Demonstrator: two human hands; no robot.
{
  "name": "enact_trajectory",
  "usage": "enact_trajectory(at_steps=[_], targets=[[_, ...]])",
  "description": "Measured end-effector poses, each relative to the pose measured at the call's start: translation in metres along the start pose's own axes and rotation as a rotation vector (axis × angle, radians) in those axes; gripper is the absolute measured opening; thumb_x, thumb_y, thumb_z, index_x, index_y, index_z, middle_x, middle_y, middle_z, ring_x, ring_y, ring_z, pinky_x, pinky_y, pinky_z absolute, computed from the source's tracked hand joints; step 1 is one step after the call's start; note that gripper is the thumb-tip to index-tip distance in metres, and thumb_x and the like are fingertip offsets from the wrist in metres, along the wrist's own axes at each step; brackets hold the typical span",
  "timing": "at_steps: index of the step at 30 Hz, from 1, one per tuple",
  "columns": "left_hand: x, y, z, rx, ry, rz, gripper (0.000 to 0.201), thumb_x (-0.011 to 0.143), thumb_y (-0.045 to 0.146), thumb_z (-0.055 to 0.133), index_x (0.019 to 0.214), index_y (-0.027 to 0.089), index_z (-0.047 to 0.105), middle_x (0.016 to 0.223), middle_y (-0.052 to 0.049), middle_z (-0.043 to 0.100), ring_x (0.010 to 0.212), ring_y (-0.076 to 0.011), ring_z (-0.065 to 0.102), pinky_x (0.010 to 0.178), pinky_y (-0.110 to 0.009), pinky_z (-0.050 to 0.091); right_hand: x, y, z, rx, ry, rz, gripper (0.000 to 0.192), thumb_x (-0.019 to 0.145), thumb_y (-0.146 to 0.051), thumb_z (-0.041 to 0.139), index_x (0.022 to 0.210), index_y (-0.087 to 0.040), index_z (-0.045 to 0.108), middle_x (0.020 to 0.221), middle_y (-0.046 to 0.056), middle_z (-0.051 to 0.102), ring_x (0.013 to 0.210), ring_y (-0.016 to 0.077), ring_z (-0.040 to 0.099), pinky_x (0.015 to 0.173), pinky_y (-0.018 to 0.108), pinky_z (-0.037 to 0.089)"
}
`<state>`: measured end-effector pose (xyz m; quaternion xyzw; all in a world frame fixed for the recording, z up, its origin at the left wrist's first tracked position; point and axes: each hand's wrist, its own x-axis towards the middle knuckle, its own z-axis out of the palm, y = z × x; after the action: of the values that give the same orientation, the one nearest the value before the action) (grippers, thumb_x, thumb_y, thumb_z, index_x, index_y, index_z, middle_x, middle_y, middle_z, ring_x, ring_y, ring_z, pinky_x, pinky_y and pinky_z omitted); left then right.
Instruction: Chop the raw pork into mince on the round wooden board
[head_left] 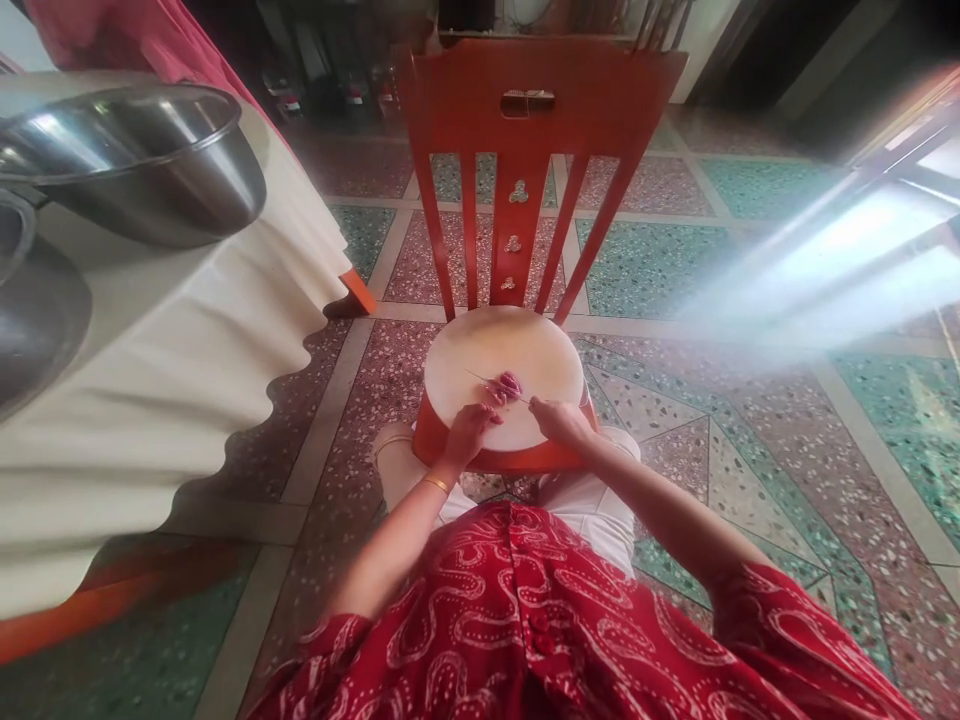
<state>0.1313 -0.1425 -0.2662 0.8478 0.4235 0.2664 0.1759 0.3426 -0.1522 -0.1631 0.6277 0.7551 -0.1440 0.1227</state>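
A round pale cutting board (pixel 525 345) lies on the seat of a red chair (pixel 525 110) in front of me. On the board's near side lies a small purple onion piece (pixel 511 384). My left hand (pixel 469 430) rests its fingertips on it. My right hand (pixel 561 420) grips a thin knife (pixel 491 383) whose blade runs leftward across the onion. A gold bangle circles my left wrist.
A table (pixel 150 400) draped in a cream cloth stands at the left, carrying a steel bowl (pixel 142 160) and a steel lid (pixel 37 320). Patterned terrazzo floor (pixel 750 450) spreads to the right. Bright glare falls from the upper right. My red printed clothing fills the bottom.
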Motion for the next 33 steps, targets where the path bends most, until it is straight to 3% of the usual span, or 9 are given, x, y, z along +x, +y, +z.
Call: enact_trajectory(at_steps=[5,9,12,15,18,20,24,28,33], targets=[[0.023,-0.015,-0.008,0.173,-0.085,0.028,0.023,0.091,0.015,0.047,0.105,0.018,0.064,0.103,-0.009,0.063,0.097,-0.0214,0.057,0.09,-0.037,0.045,-0.019,0.025,0.008,-0.072,0.098,-0.054,0.026,0.099,-0.025,0.033,0.11,-0.02,0.056,0.09,0.007,0.068,0.078,0.0161,0.064,0.06,0.023,0.035],[0.052,-0.028,-0.014,0.048,-0.116,0.03,0.034,0.083,0.018,0.059,0.117,0.018,0.061,0.119,-0.01,0.061,0.113,-0.0225,0.054,0.1,-0.038,0.042,-0.028,0.049,0.019,-0.148,0.162,-0.103,0.027,0.098,-0.022,0.037,0.115,-0.021,0.058,0.085,0.007,0.066,0.076,0.0165,0.062,0.063,0.025,0.033],[0.079,-0.033,-0.022,-0.026,-0.196,-0.022,0.024,0.083,0.016,0.058,0.104,0.019,0.068,0.113,-0.008,0.065,0.11,-0.0212,0.057,0.1,-0.039,0.042,-0.029,0.065,0.026,-0.199,0.227,-0.179,0.029,0.098,-0.02,0.037,0.113,-0.022,0.061,0.081,0.006,0.065,0.075,0.0167,0.06,0.065,0.026,0.032],[0.103,-0.021,-0.031,-0.139,-0.255,-0.099,0.021,0.087,0.022,0.052,0.097,0.018,0.071,0.105,-0.006,0.067,0.103,-0.0183,0.06,0.098,-0.034,0.042,-0.025,0.072,0.029,-0.214,0.285,-0.26,0.027,0.096,-0.017,0.04,0.11,-0.02,0.063,0.078,0.006,0.064,0.074,0.0157,0.057,0.066,0.026,0.031],[0.113,0.001,-0.034,-0.325,-0.547,-0.039,0.029,0.085,0.036,0.058,0.104,0.019,0.07,0.107,-0.003,0.067,0.096,-0.0148,0.062,0.086,-0.022,0.047,-0.021,0.067,0.029,-0.19,0.299,-0.329,0.026,0.095,-0.014,0.043,0.11,-0.019,0.063,0.077,0.007,0.063,0.073,0.0149,0.055,0.066,0.025,0.03],[0.113,0.012,-0.033,-0.306,-0.664,-0.082,0.029,0.084,0.038,0.058,0.101,0.019,0.072,0.104,-0.002,0.069,0.089,-0.0137,0.064,0.078,-0.019,0.047,-0.021,0.061,0.028,-0.161,0.291,-0.359,0.026,0.093,-0.013,0.044,0.111,-0.018,0.063,0.078,0.007,0.063,0.073,0.0148,0.054,0.066,0.025,0.031],[0.108,0.013,-0.031,-0.206,-0.661,-0.266,0.024,0.086,0.031,0.053,0.095,0.018,0.072,0.084,-0.001,0.072,0.068,-0.0114,0.065,0.065,-0.018,0.047,-0.035,0.055,0.033,-0.108,0.232,-0.375,0.029,0.092,-0.01,0.044,0.113,-0.018,0.062,0.081,0.008,0.064,0.074,0.0153,0.056,0.066,0.026,0.032],[0.112,-0.003,-0.032,-0.187,-0.586,-0.346,0.026,0.088,0.024,0.046,0.102,0.02,0.068,0.08,-0.001,0.072,0.065,-0.0119,0.066,0.062,-0.019,0.048,-0.061,0.06,0.048,-0.054,0.156,-0.251,0.029,0.092,-0.01,0.043,0.111,-0.02,0.063,0.084,0.008,0.065,0.077,0.0165,0.057,0.067,0.027,0.032],[0.117,-0.013,-0.026,0.14,-0.618,-0.016,0.016,0.076,0.016,0.058,0.082,0.023,0.071,0.092,-0.002,0.071,0.09,-0.0164,0.064,0.083,-0.024,0.047,-0.079,0.065,0.065,0.193,0.231,0.166,0.021,0.093,-0.024,0.048,0.106,-0.022,0.064,0.093,0.006,0.068,0.082,0.0179,0.06,0.068,0.025,0.035]])
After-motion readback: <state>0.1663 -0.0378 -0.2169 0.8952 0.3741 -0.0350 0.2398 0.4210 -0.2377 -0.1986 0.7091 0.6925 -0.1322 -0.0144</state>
